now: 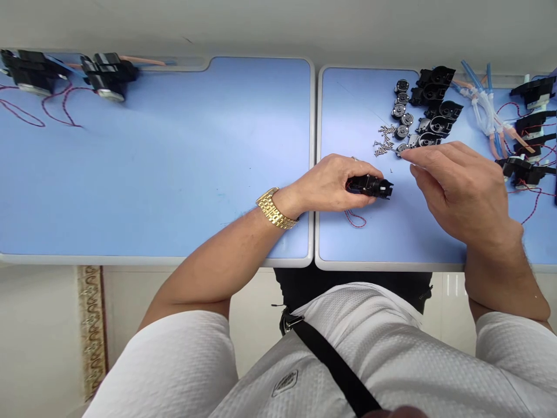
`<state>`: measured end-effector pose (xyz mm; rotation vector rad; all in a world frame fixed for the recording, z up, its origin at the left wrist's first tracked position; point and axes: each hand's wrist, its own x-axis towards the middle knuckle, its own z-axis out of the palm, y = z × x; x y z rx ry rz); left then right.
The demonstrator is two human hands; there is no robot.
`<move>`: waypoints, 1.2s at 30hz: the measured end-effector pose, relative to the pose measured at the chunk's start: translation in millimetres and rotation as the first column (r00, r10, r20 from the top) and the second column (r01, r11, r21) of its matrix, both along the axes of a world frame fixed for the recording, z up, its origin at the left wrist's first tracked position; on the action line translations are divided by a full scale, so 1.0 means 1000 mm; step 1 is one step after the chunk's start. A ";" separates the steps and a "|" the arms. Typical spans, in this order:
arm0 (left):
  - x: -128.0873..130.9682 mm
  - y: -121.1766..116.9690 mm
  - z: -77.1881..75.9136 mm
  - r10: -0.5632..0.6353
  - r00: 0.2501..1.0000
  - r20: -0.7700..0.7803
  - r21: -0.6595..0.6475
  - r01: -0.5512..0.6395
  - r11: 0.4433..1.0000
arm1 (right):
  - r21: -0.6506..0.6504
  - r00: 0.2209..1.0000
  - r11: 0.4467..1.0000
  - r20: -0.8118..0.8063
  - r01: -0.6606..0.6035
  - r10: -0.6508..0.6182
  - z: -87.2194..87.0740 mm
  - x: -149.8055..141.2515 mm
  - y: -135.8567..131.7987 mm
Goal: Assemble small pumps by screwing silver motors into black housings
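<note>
Left hand (331, 183), fingers curled together and clamped on a stubby black plastic motor housing (369, 187), which sits in the fingertips, its end poking out past them toward the right hand. A thin red wire loop (354, 219) lies on the table just below those fingers.

Right hand (461, 191) hovers beside it, forefinger reaching out, tip at or touching a round grey metal-and-black disc (402, 149). Thumb and forefinger close but not visibly meeting; whether they pinch something tiny, cannot tell.

Just beyond the right forefinger: a loose scatter of small silver screws (383, 142). Past those, a column of similar round discs (401, 110), then a cluster of black moulded housings (435, 98) — further right of the fingers, clear blue tubing with orange sleeves (483, 98) and black units trailing red wires (533, 93).

Far left of the fingers, on the adjoining pale-blue table (174, 174): two more black units (108, 75) with loose red wire (61, 104).
</note>
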<state>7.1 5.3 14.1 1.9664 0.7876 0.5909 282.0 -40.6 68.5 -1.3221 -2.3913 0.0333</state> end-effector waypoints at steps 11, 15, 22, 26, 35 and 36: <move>0.000 0.001 -0.005 0.041 0.999 0.035 0.023 -0.042 0.999 | 0.046 0.997 0.999 -0.076 -0.020 0.024 0.015 0.000 -0.004; -0.001 0.003 -0.007 0.075 0.993 0.086 -0.016 -0.074 0.997 | 0.131 0.976 0.991 -0.214 -0.015 0.043 0.017 -0.002 -0.003; -0.005 0.007 -0.014 0.106 0.978 0.179 -0.250 -0.059 0.967 | 0.082 0.914 0.992 -0.403 0.091 -0.051 0.021 -0.005 -0.011; -0.006 0.009 -0.015 0.120 0.966 0.228 -0.300 -0.048 0.953 | 0.041 0.858 0.997 -0.512 0.062 -0.032 0.022 -0.003 -0.013; -0.006 0.010 -0.011 0.150 0.965 0.214 -0.327 -0.074 0.942 | 0.002 0.840 0.999 -0.541 0.035 -0.029 0.027 -0.006 -0.015; -0.007 0.009 -0.010 0.157 0.964 0.214 -0.340 -0.077 0.937 | -0.004 0.838 0.999 -0.545 0.032 -0.029 0.027 -0.006 -0.015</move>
